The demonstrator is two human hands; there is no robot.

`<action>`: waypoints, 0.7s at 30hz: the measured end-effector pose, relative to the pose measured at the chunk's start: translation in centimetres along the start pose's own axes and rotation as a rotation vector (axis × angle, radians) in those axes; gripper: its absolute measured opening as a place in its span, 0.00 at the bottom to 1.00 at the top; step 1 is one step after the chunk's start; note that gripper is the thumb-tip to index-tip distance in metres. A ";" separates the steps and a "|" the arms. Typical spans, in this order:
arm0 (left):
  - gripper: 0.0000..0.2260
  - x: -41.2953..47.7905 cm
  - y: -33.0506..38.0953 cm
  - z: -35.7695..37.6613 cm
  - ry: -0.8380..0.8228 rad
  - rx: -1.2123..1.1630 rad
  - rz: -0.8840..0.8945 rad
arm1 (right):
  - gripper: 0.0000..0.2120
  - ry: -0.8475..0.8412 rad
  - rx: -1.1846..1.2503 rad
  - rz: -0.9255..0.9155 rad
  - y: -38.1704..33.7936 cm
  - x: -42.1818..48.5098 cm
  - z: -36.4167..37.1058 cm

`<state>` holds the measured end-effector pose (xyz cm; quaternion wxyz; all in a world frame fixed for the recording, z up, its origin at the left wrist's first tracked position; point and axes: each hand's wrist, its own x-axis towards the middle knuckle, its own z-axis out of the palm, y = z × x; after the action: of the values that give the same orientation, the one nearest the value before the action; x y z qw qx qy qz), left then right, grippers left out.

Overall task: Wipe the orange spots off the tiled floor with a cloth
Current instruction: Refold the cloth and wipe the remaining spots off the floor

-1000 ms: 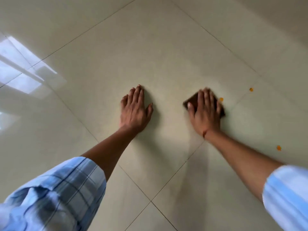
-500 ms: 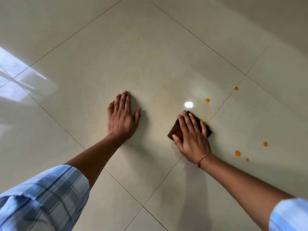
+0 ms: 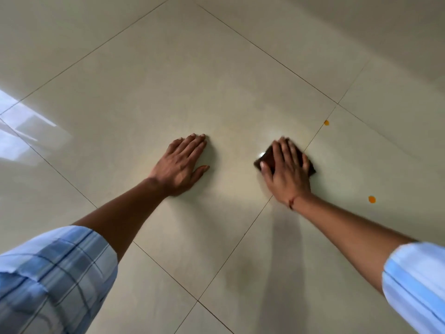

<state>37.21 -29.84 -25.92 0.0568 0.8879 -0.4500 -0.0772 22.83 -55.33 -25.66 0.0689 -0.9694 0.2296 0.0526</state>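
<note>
The right hand (image 3: 287,169) lies flat on the dark cloth (image 3: 261,162), fingers straight, pressing it to the tiled floor (image 3: 168,75) just beside a grout line (image 3: 315,136). The left hand (image 3: 183,162) is spread palm-down on bare tile, well apart, holding nothing. One orange spot (image 3: 326,122) sits ahead and right of the cloth hand, and a second orange spot (image 3: 372,199) lies further right, level with that wrist. The right hand is the nearer, so I'd judge the next stroke goes rightward.

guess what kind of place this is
Probably an indoor room, which kind I cannot tell: large glossy beige floor tiles with thin grout lines, and a bright window-like reflection on them.
</note>
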 end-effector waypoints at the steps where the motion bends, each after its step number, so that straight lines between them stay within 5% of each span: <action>1: 0.31 0.0 0.0 0.0 0.005 0.004 0.000 | 0.37 -0.002 -0.015 0.036 -0.3 2.5 -0.3; 4: 0.30 0.1 -0.1 0.3 0.001 0.012 -0.002 | 0.37 0.029 0.033 0.131 -0.7 4.7 -0.1; 9: 0.33 0.5 1.0 -0.7 -0.024 0.070 -0.022 | 0.35 0.011 -0.012 -0.074 1.8 -5.2 0.6; 14: 0.33 6.0 5.6 0.1 0.102 -0.090 -0.135 | 0.39 0.015 -0.003 0.081 5.1 6.2 -1.5; 17: 0.34 11.0 9.2 1.0 0.119 -0.178 -0.222 | 0.33 0.003 -0.040 0.034 9.2 11.4 -2.2; 21: 0.36 12.4 10.1 1.5 0.123 -0.124 -0.286 | 0.32 0.002 -0.004 0.196 13.3 13.3 -3.4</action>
<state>36.18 -45.88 -26.69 0.1271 0.9408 -0.3090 -0.0577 28.86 -73.45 -25.57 0.0613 -0.9424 0.3234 0.0587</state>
